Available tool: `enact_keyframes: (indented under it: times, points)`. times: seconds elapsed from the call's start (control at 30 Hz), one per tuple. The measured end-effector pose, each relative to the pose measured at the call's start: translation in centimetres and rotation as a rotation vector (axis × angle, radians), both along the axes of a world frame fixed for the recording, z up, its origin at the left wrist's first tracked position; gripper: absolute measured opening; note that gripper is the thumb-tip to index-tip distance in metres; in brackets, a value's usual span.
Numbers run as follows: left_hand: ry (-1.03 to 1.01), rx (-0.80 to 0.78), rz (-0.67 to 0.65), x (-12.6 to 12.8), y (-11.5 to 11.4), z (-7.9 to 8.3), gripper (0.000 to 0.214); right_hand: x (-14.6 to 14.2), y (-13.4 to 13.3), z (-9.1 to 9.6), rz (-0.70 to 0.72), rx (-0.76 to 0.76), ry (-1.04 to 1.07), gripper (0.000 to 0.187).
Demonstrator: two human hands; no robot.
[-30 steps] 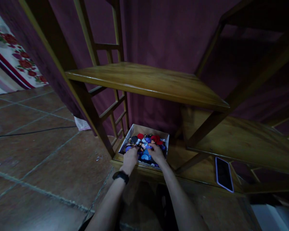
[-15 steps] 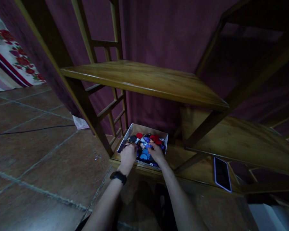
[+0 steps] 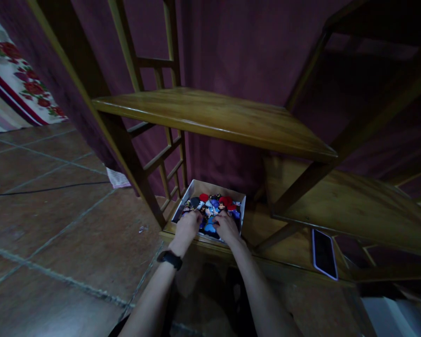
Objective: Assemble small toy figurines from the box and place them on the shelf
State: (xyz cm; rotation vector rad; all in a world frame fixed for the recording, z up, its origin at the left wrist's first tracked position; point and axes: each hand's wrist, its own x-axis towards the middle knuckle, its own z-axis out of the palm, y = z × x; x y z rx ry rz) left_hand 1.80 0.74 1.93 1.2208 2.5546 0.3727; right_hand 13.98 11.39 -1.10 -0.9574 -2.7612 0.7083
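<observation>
The trinkets (image 3: 212,204) lie heaped in a white box (image 3: 243,211) on the low board (image 3: 257,224). The right hand (image 3: 228,227) has drawn slightly nearer the box's front edge than half a second ago, its fingers bent in beside a blue piece (image 3: 209,225); a purple piece seen at its fingertips then no longer shows there. The left hand (image 3: 187,225) stays curled over the left front corner. In this gloom I can't tell whether either grips anything. A phone (image 3: 324,254) lies off to the right.

1 phone (image 3: 324,254) on lower shelf (image 3: 293,248); black cable (image 3: 56,188) on tiled floor (image 3: 73,255); pale box (image 3: 377,312), perhaps, bottom right
</observation>
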Motion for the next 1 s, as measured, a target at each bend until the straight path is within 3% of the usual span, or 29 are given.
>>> enact_keyframes:
  times: [0.2,0.27,0.37,0.5,0.6,0.67,0.73,0.83,0.9,1.0]
  points:
    - [-0.023,0.035,0.082,0.1,0.0,-0.1,0.022,-0.7,-1.7,-0.5,0.000,0.086,-0.030,0.018]
    - [-0.045,0.061,0.095,-0.2,0.1,-0.2,0.021,-0.8,-1.2,-0.5,-0.040,0.013,0.011,0.014]
    - [-0.142,0.141,0.102,-0.7,0.3,-0.6,0.020,-0.6,0.6,-0.4,-0.196,-0.236,0.164,0.009]
    - [-0.508,0.388,0.139,-0.6,0.9,-0.6,0.027,-0.5,2.3,0.0,-0.366,-0.539,0.516,0.019]
    - [-0.909,0.530,0.185,0.2,1.3,-0.2,0.028,-1.0,1.7,0.5,-0.320,-0.687,0.636,0.024]
    - [-1.068,0.580,0.248,0.4,1.5,0.1,0.024,-1.3,1.1,0.6,-0.256,-0.713,0.633,0.025]
    - [-1.089,0.635,0.368,0.1,1.4,0.2,0.019,-1.4,0.8,0.7,-0.243,-0.616,0.581,0.025]
    - [-1.022,0.740,0.556,-1.3,1.0,0.1,0.015,-1.2,1.2,0.6,-0.322,-0.261,0.419,0.023]
    - [-1.005,0.780,0.622,-2.2,0.5,0.0,0.014,-1.2,1.5,0.4,-0.323,-0.031,0.305,0.021]
    - [-1.057,0.790,0.667,-3.1,0.0,0.0,0.012,-1.9,1.2,0.0,-0.265,0.154,0.158,0.018]
